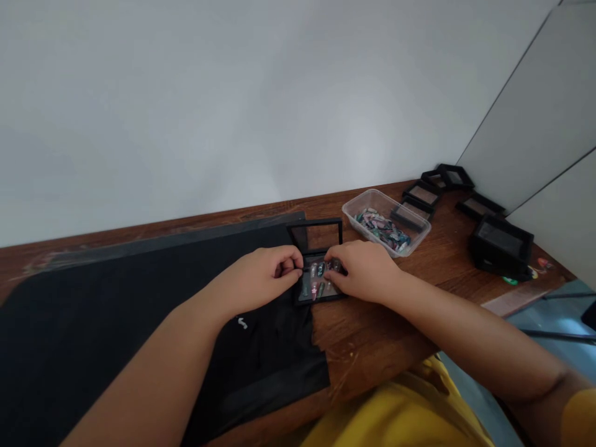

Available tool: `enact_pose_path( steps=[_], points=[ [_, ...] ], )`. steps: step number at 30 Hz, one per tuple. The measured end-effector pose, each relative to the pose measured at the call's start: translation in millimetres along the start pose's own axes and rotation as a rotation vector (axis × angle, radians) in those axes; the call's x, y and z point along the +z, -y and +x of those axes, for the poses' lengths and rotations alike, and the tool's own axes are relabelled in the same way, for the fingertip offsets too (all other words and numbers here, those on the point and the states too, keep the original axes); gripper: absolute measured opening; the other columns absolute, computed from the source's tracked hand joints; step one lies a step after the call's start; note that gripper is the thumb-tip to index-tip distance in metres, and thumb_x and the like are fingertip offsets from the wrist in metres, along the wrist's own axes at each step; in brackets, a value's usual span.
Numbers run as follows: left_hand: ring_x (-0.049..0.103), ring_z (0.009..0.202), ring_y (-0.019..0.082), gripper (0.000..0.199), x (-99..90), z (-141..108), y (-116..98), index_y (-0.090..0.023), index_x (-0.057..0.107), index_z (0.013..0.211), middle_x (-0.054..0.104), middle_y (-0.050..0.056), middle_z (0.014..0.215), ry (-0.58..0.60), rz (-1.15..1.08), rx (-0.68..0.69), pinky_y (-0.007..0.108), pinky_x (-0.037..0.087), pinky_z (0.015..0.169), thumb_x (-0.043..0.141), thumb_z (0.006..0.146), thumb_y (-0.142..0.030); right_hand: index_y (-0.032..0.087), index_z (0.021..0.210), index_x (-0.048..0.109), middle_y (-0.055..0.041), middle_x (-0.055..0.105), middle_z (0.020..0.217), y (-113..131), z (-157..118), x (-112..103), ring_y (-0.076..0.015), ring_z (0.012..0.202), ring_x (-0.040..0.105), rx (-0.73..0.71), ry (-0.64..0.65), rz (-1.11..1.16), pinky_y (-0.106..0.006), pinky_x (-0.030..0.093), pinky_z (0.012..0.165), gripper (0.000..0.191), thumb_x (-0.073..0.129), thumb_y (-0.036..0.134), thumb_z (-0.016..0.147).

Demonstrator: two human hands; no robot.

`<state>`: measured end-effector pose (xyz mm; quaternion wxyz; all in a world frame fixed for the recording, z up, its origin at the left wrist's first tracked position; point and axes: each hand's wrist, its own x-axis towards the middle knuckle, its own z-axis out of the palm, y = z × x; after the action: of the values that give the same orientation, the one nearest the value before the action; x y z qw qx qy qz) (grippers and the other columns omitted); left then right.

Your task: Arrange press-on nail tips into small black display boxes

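Observation:
A small black box (pixel 321 302) lies with its windowed lid (pixel 323 236) raised, across the edge of a black mat. Several decorated press-on nails (pixel 321 269), some glittery, sit in rows on its pale insert. My left hand (pixel 267 273) is at the box's left side, thumb and forefinger closed together at its edge. From the right, my right hand (pixel 361 270) reaches over the insert with its fingers bent and tips down among the nails. Whatever is between the right fingertips is hidden.
Behind my right hand stands a clear plastic tub (pixel 386 225) with a heap of loose nails. More black windowed boxes (pixel 421 194) lie towards the back right, and a stack of black boxes (pixel 501 247) stands near the wooden table's right end. A white scrap (pixel 242 323) lies on the black mat (pixel 139 298).

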<state>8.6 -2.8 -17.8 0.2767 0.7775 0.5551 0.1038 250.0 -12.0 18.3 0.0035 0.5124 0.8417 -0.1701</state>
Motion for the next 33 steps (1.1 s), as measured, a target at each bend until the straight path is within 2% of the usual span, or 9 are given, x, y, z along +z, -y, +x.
enact_pose_path(
  steps=[14, 20, 25, 29, 33],
  points=[
    [0.055, 0.06, 0.017, 0.028, -1.1, 0, 8, -0.024, 0.066, 0.086, 0.064, -0.001, 0.068, -0.039, -0.082, 0.06, 0.028, 0.04, 0.057, 0.061, 0.089, -0.052, 0.022, 0.136, 0.081, -0.0122, 0.085, 0.13, -2, 1, 1, -0.0365, 0.126, 0.078, -0.009, -0.01, 0.014, -0.044, 0.056, 0.099, 0.034, 0.071, 0.038, 0.108],
    [0.056, 0.061, 0.016, 0.03, -8.3, -2, -3, -0.023, 0.063, 0.08, 0.061, -0.001, 0.067, -0.015, -0.135, 0.067, 0.028, 0.043, 0.058, 0.058, 0.084, -0.052, 0.023, 0.137, 0.08, -0.0111, 0.086, 0.128, -1, 0, 1, -0.0352, 0.125, 0.078, -0.003, -0.003, 0.007, -0.042, 0.055, 0.097, 0.033, 0.07, 0.037, 0.108],
    [0.059, 0.066, 0.016, 0.031, -12.9, -7, -14, -0.022, 0.065, 0.081, 0.065, 0.0, 0.072, -0.042, -0.233, 0.149, 0.028, 0.048, 0.062, 0.06, 0.086, -0.053, 0.022, 0.144, 0.075, -0.0134, 0.085, 0.131, -1, -1, 1, -0.0353, 0.125, 0.078, -0.011, -0.02, -0.003, -0.042, 0.056, 0.096, 0.04, 0.071, 0.038, 0.108],
    [0.057, 0.064, 0.014, 0.03, -17.8, -11, -20, -0.021, 0.066, 0.081, 0.064, -0.001, 0.07, -0.064, -0.282, 0.21, 0.026, 0.047, 0.062, 0.062, 0.088, -0.05, 0.02, 0.146, 0.073, -0.014, 0.086, 0.121, 0, -1, 0, -0.0345, 0.119, 0.079, 0.0, -0.049, 0.016, -0.04, 0.054, 0.091, 0.043, 0.072, 0.04, 0.107],
    [0.054, 0.062, 0.012, 0.028, -23.2, -13, -24, -0.02, 0.066, 0.081, 0.063, -0.001, 0.069, -0.098, -0.32, 0.272, 0.025, 0.046, 0.06, 0.065, 0.09, -0.047, 0.019, 0.143, 0.074, -0.0093, 0.084, 0.102, 0, -1, -2, -0.0287, 0.102, 0.078, -0.003, -0.094, 0.102, -0.035, 0.049, 0.082, 0.042, 0.074, 0.038, 0.106]
  ],
)
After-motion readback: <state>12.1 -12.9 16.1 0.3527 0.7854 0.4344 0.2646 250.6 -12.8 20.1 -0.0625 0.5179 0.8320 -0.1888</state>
